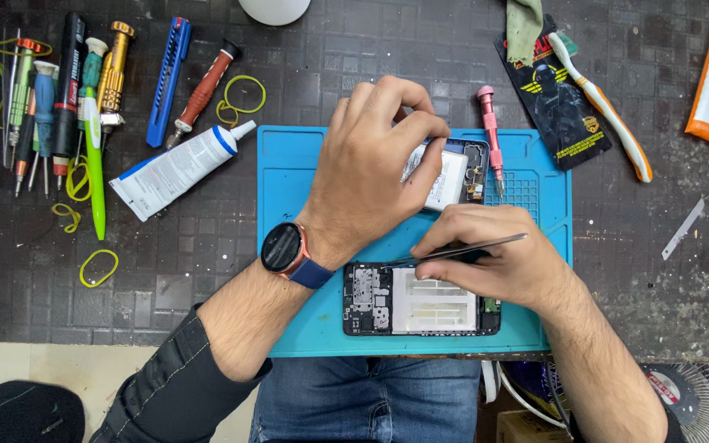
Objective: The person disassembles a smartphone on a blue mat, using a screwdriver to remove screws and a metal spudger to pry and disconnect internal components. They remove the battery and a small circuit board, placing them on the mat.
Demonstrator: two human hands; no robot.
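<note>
On a blue work mat laid over a dark gridded bench, two opened phones are under the person's hands. The left hand, with a round watch on its wrist, arches over the far phone at the mat's upper middle; the fingertips curl down onto its white battery face and appear to pinch or press its edge, though the hand hides just how firmly it grips. The right hand is closed around a pair of slim metal tweezers, which lie nearly level with their tips pointing left, just above the top edge of the near phone. That near phone lies flat along the mat's front edge, its back off, showing a circuit board at the left and a pale battery bay in the middle. A pink screwdriver lies upright on the mat beside the far phone. To the left of the mat lie a white glue tube, a blue utility knife, a row of screwdrivers and pens, and several yellow rubber bands. To the right rest a toothbrush on a dark packet and a thin metal blade.
</note>
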